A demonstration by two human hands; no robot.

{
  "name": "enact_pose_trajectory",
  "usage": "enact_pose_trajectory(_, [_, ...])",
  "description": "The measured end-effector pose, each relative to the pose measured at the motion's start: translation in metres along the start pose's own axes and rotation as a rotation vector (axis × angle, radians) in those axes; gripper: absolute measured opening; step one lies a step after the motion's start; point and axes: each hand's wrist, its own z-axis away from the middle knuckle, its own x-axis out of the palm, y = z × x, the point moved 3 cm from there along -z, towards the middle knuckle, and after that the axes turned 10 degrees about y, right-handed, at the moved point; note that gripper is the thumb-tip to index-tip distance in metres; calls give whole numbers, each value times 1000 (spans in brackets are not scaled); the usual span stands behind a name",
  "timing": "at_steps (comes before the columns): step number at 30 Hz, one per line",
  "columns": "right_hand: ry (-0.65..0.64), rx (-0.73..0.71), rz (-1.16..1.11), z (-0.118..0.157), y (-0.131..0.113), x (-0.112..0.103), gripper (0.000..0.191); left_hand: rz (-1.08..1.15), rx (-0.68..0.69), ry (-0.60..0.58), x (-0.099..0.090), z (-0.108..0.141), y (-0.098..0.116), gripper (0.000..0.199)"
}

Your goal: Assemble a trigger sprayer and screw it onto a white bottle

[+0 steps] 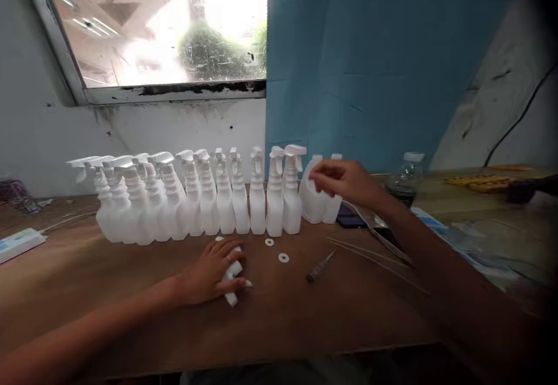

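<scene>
— Two hands are seen over the brown tabletop [108, 280]; what is held nearest the viewer?

— A white trigger spray head [232, 277] is covered by the left hand [213, 274], lying flat on the wood; the fingers [238, 283] are curled down around it, so it is clamped against the surface.

— And what is laid just beyond that hand?

— Two small white washers [283, 257] are seen on the wood, close together, with a thin dark-handled tool [320, 268] lying to their right and a pair of thin straws [370, 254] stretched out beyond it.

— Where is the right hand placed?

— The right hand [344, 181] is raised at the top of a capless white bottle [313, 196], with the fingers bent together at its neck; whether the neck is actually pinched cannot be told. A second capless bottle [333, 202] is stood just beside it.

— What is lined up behind?

— A long row of white spray bottles [196, 199], already fitted with trigger heads, is stood upright and touching, from the left up to the capless pair. A clear bottle [405, 178] is set further right, and a white power strip [20, 242] is laid at the far left edge. Furthest back, a window [170, 24] and a blue sheet [370, 65] are seen on the wall
</scene>
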Motion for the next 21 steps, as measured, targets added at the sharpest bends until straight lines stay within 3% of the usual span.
enact_pose_trajectory(2, [-378,-70,-15,13,-1,30,31,34,8,81,9,-17,8,40])
enact_pose_trajectory(4, [-651,-119,-23,27,2,56,27,47,32,165,15,-28,15,34])
enact_pose_trajectory(7, [-838,-145,-26,43,17,87,21,25,101,298,15,-32,22,25])
enact_pose_trajectory(11, [-870,-130,8,56,37,110,25,62,162,328,9,-26,26,23])
enact_pose_trajectory(16, [-794,-120,-17,62,41,117,13,211,220,280,6,-21,36,8])
enact_pose_trajectory(21, [-703,-81,-38,64,39,124,6,370,139,200,7,-20,43,12])
